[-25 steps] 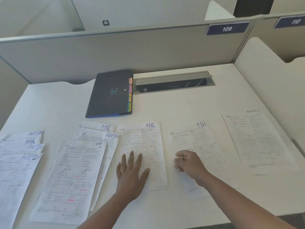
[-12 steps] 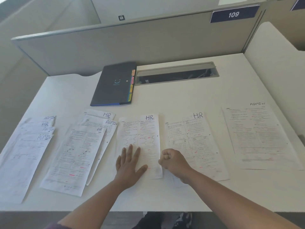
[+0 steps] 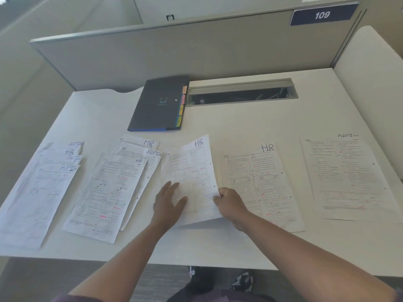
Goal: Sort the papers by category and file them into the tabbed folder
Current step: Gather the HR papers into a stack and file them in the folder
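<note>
The right hand (image 3: 229, 203) pinches the middle HR sheet (image 3: 192, 171) by its lifted right edge while the flat, relaxed left hand (image 3: 168, 203) steadies it on the counter (image 3: 239, 123), so a hasty pull could crease it or shift neighbouring papers.

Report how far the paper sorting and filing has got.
Done: little. The papers are spread across the desk, but the left stacks still mix HR and ADMIN. In hand: the right hand pinches the middle HR sheet and lifts its edge; the left hand rests flat on it. Left: all filing; the tabbed folder lies closed.
</note>
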`<state>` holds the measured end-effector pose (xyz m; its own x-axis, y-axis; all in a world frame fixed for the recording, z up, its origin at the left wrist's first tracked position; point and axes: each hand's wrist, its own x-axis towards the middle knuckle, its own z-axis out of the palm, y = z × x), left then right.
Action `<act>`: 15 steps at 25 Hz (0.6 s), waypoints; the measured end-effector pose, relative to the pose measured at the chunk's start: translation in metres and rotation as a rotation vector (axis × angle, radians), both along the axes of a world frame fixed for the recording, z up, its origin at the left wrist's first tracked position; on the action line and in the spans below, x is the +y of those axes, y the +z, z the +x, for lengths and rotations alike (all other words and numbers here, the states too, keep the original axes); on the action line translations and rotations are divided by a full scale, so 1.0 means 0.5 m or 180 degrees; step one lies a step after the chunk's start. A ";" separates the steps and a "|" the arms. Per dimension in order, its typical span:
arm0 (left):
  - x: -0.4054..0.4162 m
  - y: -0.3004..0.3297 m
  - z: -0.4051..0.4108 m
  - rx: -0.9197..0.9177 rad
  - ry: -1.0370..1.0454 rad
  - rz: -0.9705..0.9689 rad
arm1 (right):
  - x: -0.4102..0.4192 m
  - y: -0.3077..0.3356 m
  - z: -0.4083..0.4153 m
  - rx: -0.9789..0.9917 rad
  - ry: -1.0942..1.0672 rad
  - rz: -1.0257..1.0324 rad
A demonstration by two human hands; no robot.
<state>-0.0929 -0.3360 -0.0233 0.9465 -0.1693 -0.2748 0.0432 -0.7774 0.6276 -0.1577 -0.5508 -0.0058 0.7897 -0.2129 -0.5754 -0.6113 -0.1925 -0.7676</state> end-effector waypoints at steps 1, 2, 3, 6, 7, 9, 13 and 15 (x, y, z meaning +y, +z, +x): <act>-0.002 0.003 -0.004 -0.0006 0.0328 -0.0089 | -0.012 0.004 -0.005 -0.0037 -0.0058 -0.0049; -0.006 0.009 -0.010 0.0074 0.0607 -0.0212 | -0.029 0.004 -0.012 -0.0078 -0.0122 -0.0068; -0.011 0.011 -0.012 0.0221 0.0817 -0.0409 | -0.049 0.006 -0.022 -0.0157 -0.0173 -0.0048; -0.041 0.024 -0.007 0.0845 0.1168 -0.1515 | -0.102 0.025 -0.056 -0.0259 -0.0350 0.0180; -0.053 0.027 -0.003 0.1092 0.1193 -0.1857 | -0.116 0.031 -0.067 -0.0275 -0.0401 0.0298; -0.084 0.029 -0.004 0.1341 0.1086 -0.2082 | -0.139 0.035 -0.087 -0.0266 -0.0420 0.0417; -0.136 0.020 -0.023 0.1103 0.0931 -0.1660 | -0.182 0.026 -0.114 -0.0315 -0.0924 -0.0101; -0.144 0.010 -0.027 0.0946 0.0897 -0.1448 | -0.216 0.032 -0.126 -0.0310 -0.1327 -0.0870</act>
